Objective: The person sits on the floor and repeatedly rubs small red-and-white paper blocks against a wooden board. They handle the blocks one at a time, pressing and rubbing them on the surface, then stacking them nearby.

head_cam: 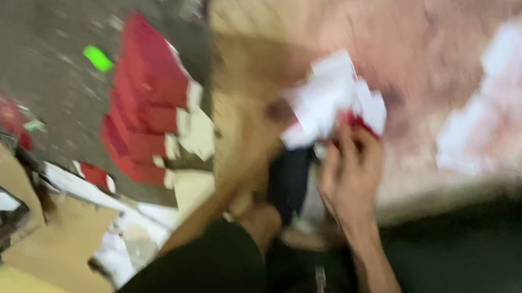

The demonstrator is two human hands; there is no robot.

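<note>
Blurrily, a crumpled white-and-red paper wrapper (337, 99) is gripped high in the closed right hand (350, 173), seemingly for a better look, beside a stack of red flat boxes (143, 101), while the left hand (260, 222) cannot be judged.

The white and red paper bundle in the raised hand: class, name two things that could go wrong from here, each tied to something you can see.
1. The white and red paper bundle juts loosely above the right hand, so pieces might slip out.
2. The stack of red boxes sits unevenly beside the person's knee, so a leg movement could topple it.

The picture is blurred, so both are guesses.
</note>
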